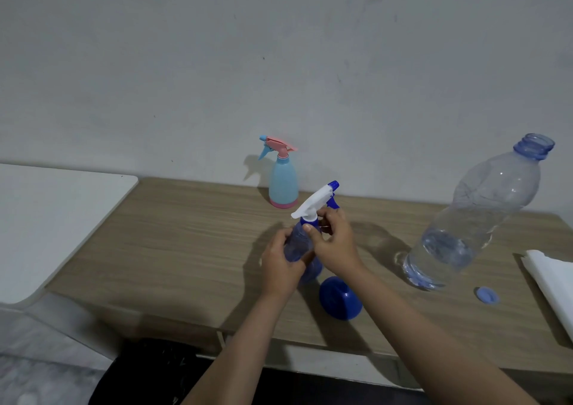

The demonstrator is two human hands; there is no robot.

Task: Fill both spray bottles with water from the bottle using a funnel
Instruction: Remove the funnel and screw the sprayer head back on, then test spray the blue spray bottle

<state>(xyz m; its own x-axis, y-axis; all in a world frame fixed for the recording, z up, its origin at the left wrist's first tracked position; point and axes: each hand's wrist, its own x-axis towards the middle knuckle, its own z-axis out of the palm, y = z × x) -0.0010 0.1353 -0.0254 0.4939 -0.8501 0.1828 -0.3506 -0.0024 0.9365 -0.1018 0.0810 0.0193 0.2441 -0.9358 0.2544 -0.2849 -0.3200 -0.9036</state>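
At the middle of the wooden table (pixel 173 249) my left hand (pixel 280 263) grips the body of a clear blue spray bottle (pixel 299 243). My right hand (pixel 333 243) pinches the blue collar under its white trigger head (pixel 317 201). A blue funnel (pixel 340 297) lies mouth-down on the table just in front of my right wrist. The large clear water bottle (pixel 474 218) stands uncapped at the right, with water in its lower part. Its blue cap (pixel 486 295) lies beside it. A light-blue and pink spray bottle (pixel 282 181) stands by the wall with its head on.
A white folded cloth or paper (pixel 552 283) lies at the table's right edge. A white surface (pixel 46 218) adjoins the table on the left. A grey wall (pixel 279 63) rises right behind the table.
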